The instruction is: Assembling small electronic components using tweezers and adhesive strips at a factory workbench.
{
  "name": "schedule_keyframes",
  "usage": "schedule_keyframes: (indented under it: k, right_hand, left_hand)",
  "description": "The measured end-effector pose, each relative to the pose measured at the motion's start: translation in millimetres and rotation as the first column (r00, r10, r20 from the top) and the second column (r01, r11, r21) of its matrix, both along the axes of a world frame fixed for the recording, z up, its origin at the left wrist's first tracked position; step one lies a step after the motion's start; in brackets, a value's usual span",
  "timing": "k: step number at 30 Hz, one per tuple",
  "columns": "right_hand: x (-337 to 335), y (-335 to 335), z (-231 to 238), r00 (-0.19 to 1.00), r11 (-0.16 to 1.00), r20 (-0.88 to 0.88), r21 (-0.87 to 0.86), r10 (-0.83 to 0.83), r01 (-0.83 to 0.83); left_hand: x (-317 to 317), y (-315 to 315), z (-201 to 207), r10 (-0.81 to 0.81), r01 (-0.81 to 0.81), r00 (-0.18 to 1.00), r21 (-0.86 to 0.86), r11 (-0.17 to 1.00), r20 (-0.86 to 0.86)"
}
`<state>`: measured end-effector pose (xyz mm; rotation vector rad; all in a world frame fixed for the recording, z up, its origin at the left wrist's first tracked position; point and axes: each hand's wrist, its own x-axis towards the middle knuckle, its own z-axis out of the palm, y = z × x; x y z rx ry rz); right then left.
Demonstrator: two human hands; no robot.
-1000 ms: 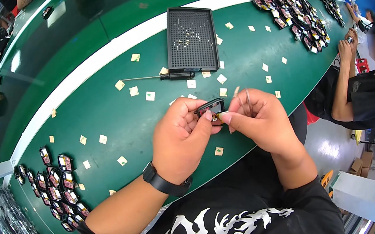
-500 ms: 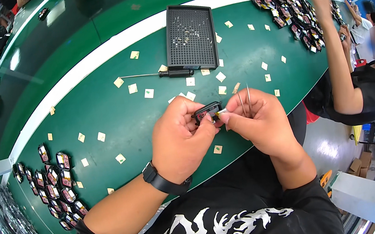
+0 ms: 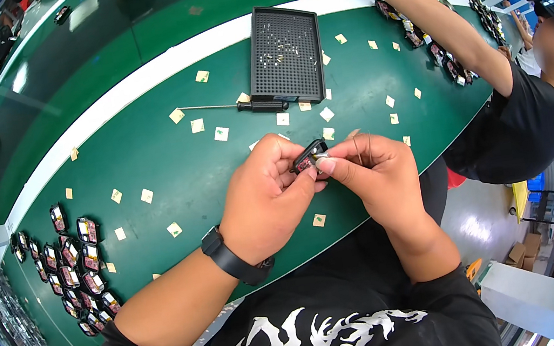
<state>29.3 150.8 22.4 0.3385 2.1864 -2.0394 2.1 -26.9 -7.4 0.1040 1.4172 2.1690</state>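
Note:
My left hand [image 3: 260,203] grips a small black plastic housing [image 3: 317,146] just above the table, its open side tilted up. A reddish circuit board [image 3: 303,163] shows inside it. With thumb and fingertips, my right hand [image 3: 380,176] pinches at a small silver part [image 3: 321,155] at the housing's right side; the fingers hide most of that part. A thin pair of tweezers [image 3: 357,135] is also tucked in the right fingers, mostly hidden now and plainer in the earlier frame.
Beyond my hands lie a black perforated tray [image 3: 283,55] of tiny pieces and a screwdriver [image 3: 262,106]. Small paper squares [image 3: 221,134] dot the green table [image 3: 168,153]. Similar housings cluster at left [image 3: 69,255] and far right [image 3: 413,33]. A co-worker's arm [image 3: 424,11] stretches across the right side.
The housing has tilted and my right fingers have closed in over the silver part. The co-worker's arm has swung from upright to reaching left over the table; many far-right housings have shifted or gone from sight.

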Motion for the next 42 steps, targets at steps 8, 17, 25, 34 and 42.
schedule_keyframes:
  k: [8,17,25,34,42]
  right_hand:
    - [-2.1,5.7,-3.3,1.000,1.000,0.007,-0.005,0.020,-0.020]
    - [-3.8,3.0,-2.5,0.996,0.992,-0.055,0.112,0.071,-0.065]
    - [-12.6,4.2,-8.2,0.999,0.992,0.037,-0.125,-0.029,0.033]
    - [-16.5,16.4,-0.4,0.987,0.991,0.093,-0.040,0.131,-0.128]
    - [-27.5,120.5,7.0,0.891,0.815,-0.380,0.415,-0.249,0.405]
  left_hand:
    - [-3.3,-1.3,-4.1,-0.031,0.028,0.999,0.111,0.993,0.031]
    - [-4.3,-1.5,-3.2,-0.036,0.033,0.998,0.070,0.997,0.041]
    - [-3.0,-2.7,0.8,-0.111,0.111,0.994,0.017,0.994,0.002]
    - [-4.0,-3.1,2.2,-0.122,0.122,0.993,0.029,0.992,-0.003]
    - [-5.9,-2.9,5.5,-0.059,0.054,0.997,0.080,0.995,0.058]
